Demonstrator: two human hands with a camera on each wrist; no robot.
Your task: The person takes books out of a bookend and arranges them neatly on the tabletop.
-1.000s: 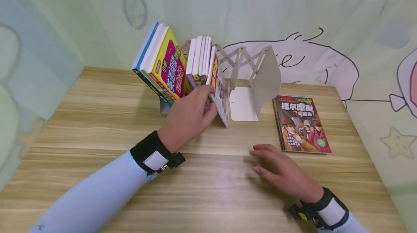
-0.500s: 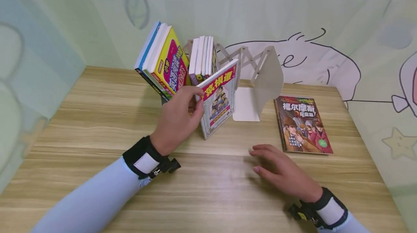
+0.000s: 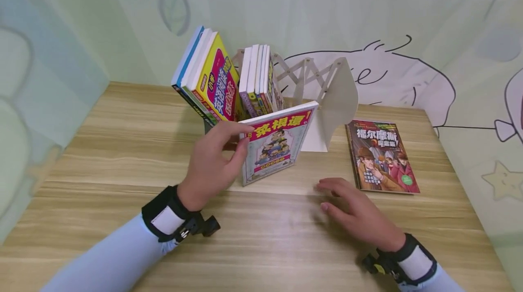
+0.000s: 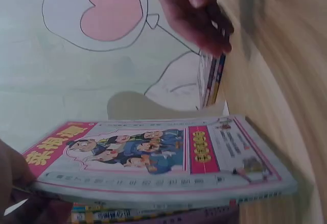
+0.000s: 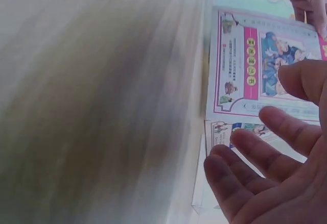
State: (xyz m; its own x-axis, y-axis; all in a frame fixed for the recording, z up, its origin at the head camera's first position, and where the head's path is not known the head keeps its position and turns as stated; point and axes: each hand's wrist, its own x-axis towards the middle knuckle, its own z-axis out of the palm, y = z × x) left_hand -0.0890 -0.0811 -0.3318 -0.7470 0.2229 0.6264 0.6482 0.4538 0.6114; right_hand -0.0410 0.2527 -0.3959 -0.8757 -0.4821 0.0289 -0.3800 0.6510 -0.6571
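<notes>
In the head view my left hand (image 3: 214,160) pinches the upper left edge of a thin comic book (image 3: 275,144) with a red title band. The book stands upright, its front cover turned toward me. The left wrist view shows the same comic book (image 4: 153,157) with my thumb and fingers at its title end. My right hand (image 3: 359,212) hovers low over the table with relaxed, slightly bent fingers and holds nothing. In the right wrist view its spread fingers (image 5: 255,152) overlap the comic book's cover.
Behind the comic book an expandable white book rack (image 3: 337,94) holds thin white-edged books (image 3: 255,74) and leaning thicker books, a yellow one (image 3: 216,78) outermost. A detective book (image 3: 382,155) lies flat on the wooden table (image 3: 122,192) at the right. A printed cloth wall closes off the back.
My left hand has drawn the comic book out of the rack toward me and turned its cover to face me. My right hand has hardly moved.
</notes>
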